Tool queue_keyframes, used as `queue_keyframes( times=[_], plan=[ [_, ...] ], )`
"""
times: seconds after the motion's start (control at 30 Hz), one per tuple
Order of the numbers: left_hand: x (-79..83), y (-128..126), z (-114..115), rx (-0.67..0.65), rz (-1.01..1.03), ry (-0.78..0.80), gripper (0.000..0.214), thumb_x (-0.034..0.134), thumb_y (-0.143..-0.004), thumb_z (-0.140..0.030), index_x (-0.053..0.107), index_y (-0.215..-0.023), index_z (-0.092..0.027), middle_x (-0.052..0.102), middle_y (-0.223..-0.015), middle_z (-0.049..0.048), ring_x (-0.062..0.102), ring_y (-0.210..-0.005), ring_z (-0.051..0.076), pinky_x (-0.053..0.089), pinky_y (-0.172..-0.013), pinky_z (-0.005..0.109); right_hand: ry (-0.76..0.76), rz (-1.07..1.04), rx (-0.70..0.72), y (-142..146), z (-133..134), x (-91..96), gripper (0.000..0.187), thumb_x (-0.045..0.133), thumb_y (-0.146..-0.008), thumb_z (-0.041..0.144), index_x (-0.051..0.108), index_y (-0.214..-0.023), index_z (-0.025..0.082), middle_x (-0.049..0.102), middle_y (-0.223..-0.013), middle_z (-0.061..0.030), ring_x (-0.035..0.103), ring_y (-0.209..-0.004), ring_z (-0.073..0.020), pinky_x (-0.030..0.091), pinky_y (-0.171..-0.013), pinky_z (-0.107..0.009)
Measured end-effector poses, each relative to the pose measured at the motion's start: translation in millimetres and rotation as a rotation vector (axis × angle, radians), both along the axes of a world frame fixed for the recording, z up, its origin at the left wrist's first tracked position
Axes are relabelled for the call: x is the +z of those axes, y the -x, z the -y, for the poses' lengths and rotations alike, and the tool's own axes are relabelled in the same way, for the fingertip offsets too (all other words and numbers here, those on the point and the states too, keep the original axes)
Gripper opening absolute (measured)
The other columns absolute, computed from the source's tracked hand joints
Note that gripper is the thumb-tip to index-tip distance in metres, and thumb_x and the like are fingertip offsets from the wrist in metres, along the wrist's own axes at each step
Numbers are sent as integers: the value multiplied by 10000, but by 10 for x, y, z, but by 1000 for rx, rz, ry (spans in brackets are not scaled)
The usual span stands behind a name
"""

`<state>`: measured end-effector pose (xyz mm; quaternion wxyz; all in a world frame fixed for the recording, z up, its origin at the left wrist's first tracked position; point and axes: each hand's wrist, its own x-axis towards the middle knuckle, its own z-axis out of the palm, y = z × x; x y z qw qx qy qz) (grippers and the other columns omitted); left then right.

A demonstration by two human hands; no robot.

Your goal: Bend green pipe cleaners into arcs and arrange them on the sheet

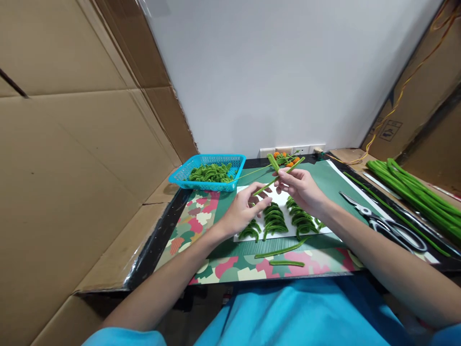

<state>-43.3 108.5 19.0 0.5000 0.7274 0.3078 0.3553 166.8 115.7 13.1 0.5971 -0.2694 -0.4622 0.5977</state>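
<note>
Beyond the bench (169, 223) stands a white wall (266, 72); my right grip (301, 188) pinches crossed green stems (293, 165), my left grip (248, 204) curls near one's left end, pinching or not I can't tell.

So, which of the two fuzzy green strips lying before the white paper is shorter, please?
The nearer, straight green strip; the curved strip beyond it is longer.

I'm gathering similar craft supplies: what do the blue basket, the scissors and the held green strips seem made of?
Blue basket: probably smooth plastic, given its even color and neat perforations. Scissors: likely metal blades, judging by their gray sheen; smooth dark handles, perhaps plastic. Green strips: seemingly matte chenille, from their fuzzy edges.
</note>
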Motion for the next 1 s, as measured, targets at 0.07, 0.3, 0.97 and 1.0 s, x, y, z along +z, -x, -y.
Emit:
queue_keyframes(
  times=[0.07, 0.3, 0.97, 1.0],
  plan=[
    [18, -10, 5, 16, 17, 4, 367, 702, -962, -518, 665, -1042, -162, 671, -874, 16, 596, -583, 81, 472, -502, 186, 8, -6, -19, 7, -2, -20, 305, 930, -767, 447, 795, -870, 193, 743, -771, -38, 641, -721, -155, 534, -701, -303],
    [8, 32, -48, 97, 108, -8, 425, 658, -984, -560, 686, -935, -139, 675, -817, 24, 610, -470, 77, 382, -379, 183, -72, 117, 71, 53, 29, -85, 322, 900, -808, 472, 781, -839, 175, 784, -800, -58, 690, -695, -160, 591, -705, -315],
    [60, 68, -12, 8, -11, -27, 375, 663, -984, -524, 583, -858, -180, 579, -718, -39, 548, -510, 82, 455, -479, 200, -206, 550, 275, 53, 124, -61, 386, 814, -873, 542, 791, -860, 157, 790, -732, -67, 686, -603, -170, 542, -592, -277],
    [65, 68, -2, -1, -38, -44, 367, 652, -991, -518, 583, -862, -182, 573, -724, -41, 539, -518, 82, 451, -489, 202, -218, 564, 282, 54, 129, -69, 375, 803, -887, 535, 796, -880, 160, 789, -735, -62, 688, -610, -171, 539, -590, -273]
  ],
)
